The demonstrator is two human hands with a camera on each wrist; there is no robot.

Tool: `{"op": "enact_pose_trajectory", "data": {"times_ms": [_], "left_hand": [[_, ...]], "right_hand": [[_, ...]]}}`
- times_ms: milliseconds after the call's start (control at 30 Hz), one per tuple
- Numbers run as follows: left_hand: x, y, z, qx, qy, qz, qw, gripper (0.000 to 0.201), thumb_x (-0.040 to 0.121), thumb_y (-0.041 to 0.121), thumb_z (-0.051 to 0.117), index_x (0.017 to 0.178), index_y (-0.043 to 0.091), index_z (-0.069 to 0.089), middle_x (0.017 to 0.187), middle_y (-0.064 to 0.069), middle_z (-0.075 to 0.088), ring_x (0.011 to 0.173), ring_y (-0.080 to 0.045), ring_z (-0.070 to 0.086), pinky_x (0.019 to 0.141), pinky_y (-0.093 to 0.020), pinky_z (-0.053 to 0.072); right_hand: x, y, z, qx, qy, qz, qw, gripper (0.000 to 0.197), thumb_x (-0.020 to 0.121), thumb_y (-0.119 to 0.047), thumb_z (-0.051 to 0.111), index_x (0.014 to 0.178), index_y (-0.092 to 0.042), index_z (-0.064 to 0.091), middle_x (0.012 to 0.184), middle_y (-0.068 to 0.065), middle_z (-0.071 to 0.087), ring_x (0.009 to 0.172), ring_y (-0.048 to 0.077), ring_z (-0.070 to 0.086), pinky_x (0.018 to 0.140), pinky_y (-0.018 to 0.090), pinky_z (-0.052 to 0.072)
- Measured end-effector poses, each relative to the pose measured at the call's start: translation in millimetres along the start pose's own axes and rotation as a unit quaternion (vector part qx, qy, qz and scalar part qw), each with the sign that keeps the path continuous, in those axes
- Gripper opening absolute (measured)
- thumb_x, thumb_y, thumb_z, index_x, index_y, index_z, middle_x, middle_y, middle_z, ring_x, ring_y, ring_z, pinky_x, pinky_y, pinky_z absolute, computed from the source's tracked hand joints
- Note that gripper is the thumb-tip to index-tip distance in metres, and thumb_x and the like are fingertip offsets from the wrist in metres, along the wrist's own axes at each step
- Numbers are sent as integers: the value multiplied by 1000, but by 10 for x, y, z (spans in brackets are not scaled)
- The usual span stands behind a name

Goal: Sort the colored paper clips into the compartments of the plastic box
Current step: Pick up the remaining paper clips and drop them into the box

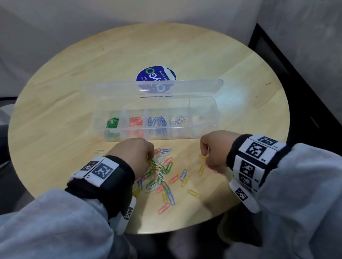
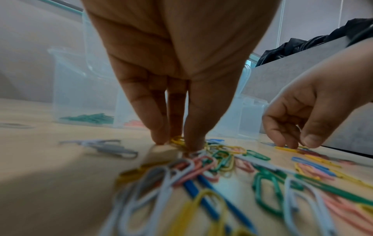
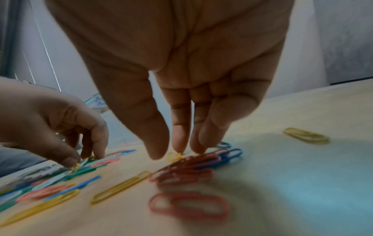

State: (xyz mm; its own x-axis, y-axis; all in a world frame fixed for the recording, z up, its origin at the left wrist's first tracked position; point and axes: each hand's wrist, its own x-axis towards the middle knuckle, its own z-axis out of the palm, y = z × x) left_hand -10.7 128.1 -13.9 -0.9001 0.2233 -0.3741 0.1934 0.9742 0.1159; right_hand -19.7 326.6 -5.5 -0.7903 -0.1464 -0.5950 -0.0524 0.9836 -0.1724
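A clear plastic box (image 1: 211,104) lies open on the round table, its lid (image 1: 117,88) tipped back. Its compartments hold green (image 1: 112,123), pink (image 1: 136,121), blue (image 1: 156,121) and white (image 1: 178,119) clips. Loose mixed-colour clips (image 1: 161,175) are scattered in front of it. My left hand (image 2: 175,142) points down at the pile's far edge, thumb and fingertips pinching a yellow clip (image 2: 177,140) that still touches the table. My right hand (image 3: 167,153) reaches down further right, fingertips and thumb closing on another yellow clip (image 3: 173,156) beside several pink clips (image 3: 187,169).
A single white clip (image 1: 98,150) lies apart at the left, near the box's end. A round blue sticker (image 1: 155,76) shows behind the lid. The table edge (image 1: 178,228) runs close below the pile. Grey walls surround the table.
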Motion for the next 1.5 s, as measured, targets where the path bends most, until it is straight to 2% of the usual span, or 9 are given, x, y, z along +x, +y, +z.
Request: {"op": "enact_pose_trajectory", "data": {"times_ms": [133, 333, 600, 767, 933, 1033, 1167, 1367, 1500], "left_hand": [[-8, -38, -11, -10, -16, -18, 1000, 13, 83, 21, 61, 96, 21, 63, 96, 2, 56, 94, -20, 54, 70, -23, 34], [-53, -106, 10, -13, -11, -29, 999, 20, 83, 25, 62, 71, 26, 47, 81, 6, 51, 81, -17, 48, 63, -25, 32], [-83, -184, -36, -150, -11, -59, 987, 19, 80, 25, 69, 93, 29, 55, 78, 9, 56, 77, -13, 53, 63, -22, 36], [-95, -324, -162, -366, -38, -62, 928, 18, 77, 12, 73, 90, 22, 66, 60, 9, 61, 53, -6, 53, 57, -16, 42], [-170, -400, -209, -523, -78, -90, 844, 19, 83, -3, 62, 72, 13, 66, 47, 8, 57, 40, -1, 51, 46, -12, 49], [-191, -380, -202, -581, -99, -109, 800, 24, 88, -4, 54, 68, 9, 59, 51, 0, 56, 40, -5, 53, 49, -18, 55], [-188, -329, -208, -618, -97, -127, 770, 28, 90, -5, 36, 68, 6, 50, 56, -8, 61, 42, -12, 60, 43, -18, 52], [-188, -255, -199, -590, -97, -123, 792, 30, 87, -6, 29, 70, 11, 47, 42, -3, 53, 32, -10, 46, 33, -11, 31], [-154, -171, -177, -529, -110, -118, 833, 27, 89, -1, 35, 74, 13, 52, 45, -1, 48, 34, -8, 39, 35, -14, 27]], "right_hand": [[-11, -89, 5, -88, -18, -17, 996, 27, 84, -6, 49, 107, -5, 64, 108, 10, 67, 88, 25, 59, 51, 20, 34], [-8, -179, 17, -117, -24, -16, 993, 30, 78, -3, 52, 105, -6, 66, 94, 7, 62, 79, 23, 54, 48, 19, 32], [-5, -168, -7, -3, -22, -61, 998, 13, 77, -9, 56, 69, -18, 55, 61, -4, 54, 57, 13, 49, 59, 24, 42], [-20, -85, -50, 285, -98, -67, 951, 29, 83, 6, 44, 74, -16, 60, 53, 6, 60, 47, 22, 55, 48, 21, 42], [3, -85, -34, 365, -140, -92, 916, 35, 84, 16, 27, 68, -5, 50, 42, 5, 55, 36, 11, 58, 35, 13, 43], [-42, -124, -11, 313, -129, -107, 935, 31, 83, 13, 33, 69, -10, 48, 56, 6, 54, 38, 8, 54, 33, 12, 37], [-120, -172, 79, 33, -61, -161, 984, 21, 76, -16, 65, 72, -28, 48, 61, -8, 47, 51, 5, 43, 52, 20, 38], [-137, -259, 210, -110, -63, -151, 980, 38, 74, -32, 72, 103, -25, 48, 82, -4, 50, 81, 21, 52, 79, 32, 46], [-134, -285, 263, -132, -57, -161, 976, 32, 76, -26, 68, 92, -23, 40, 87, -2, 50, 81, 22, 48, 71, 30, 40]]}}
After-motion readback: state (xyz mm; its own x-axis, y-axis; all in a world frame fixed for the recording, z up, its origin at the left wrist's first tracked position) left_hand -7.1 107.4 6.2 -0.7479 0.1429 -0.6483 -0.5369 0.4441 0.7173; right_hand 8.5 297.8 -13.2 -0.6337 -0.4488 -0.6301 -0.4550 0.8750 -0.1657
